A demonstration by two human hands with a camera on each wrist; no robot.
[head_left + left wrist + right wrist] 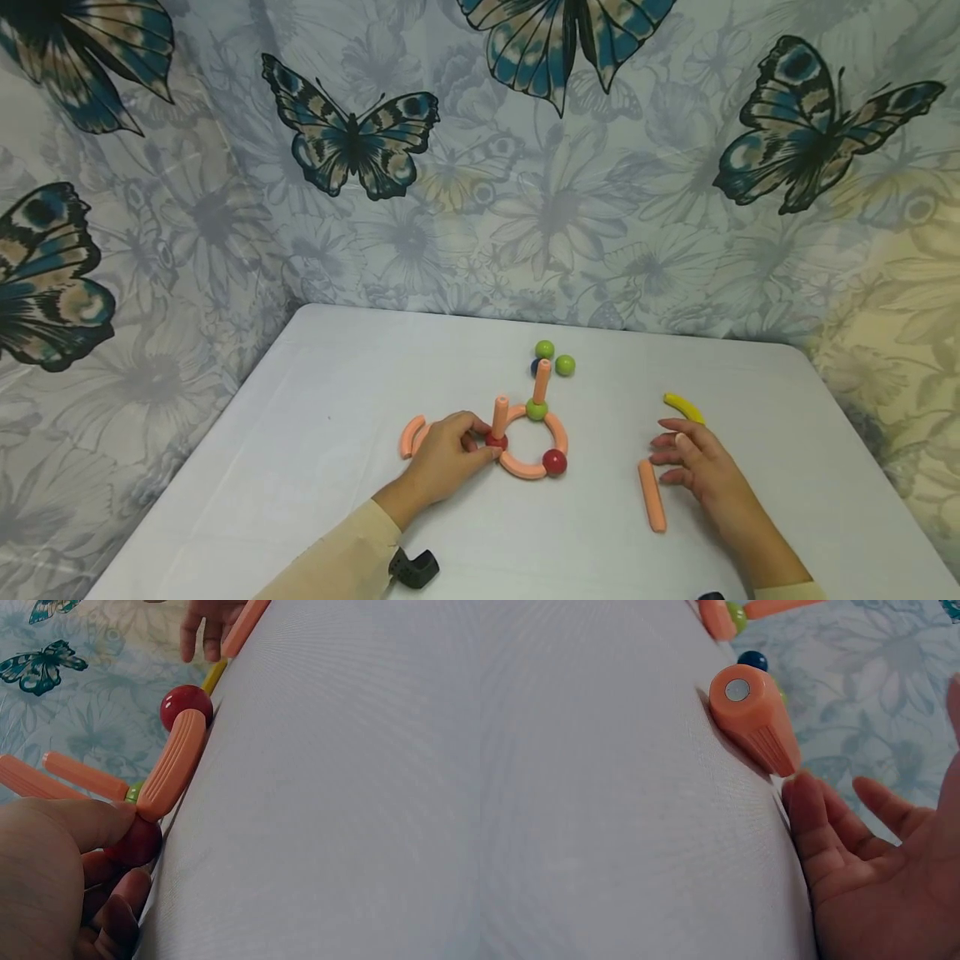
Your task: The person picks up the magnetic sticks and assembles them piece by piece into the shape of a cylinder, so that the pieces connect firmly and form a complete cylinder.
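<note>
Currently the left hand [447, 458] pinches a glossy red ball [142, 844] on the left of a ring [559, 433] of curved, salmon-orange, plastic-looking bars, where two straight rods rise. The right hand [708, 479], fingers loosely extended, holds nothing beside a ribbed, straight salmon-orange bar [652, 497], its end bearing a silvery disc [736, 690], lying on smooth white cloth [570, 550].

Orange ring [558, 431] with balls [555, 462], two rods [542, 385] upright; red ball [495, 443] pinched by left hand [448, 454]. Straight orange rod [652, 497], lying beside right hand [707, 472].
</note>
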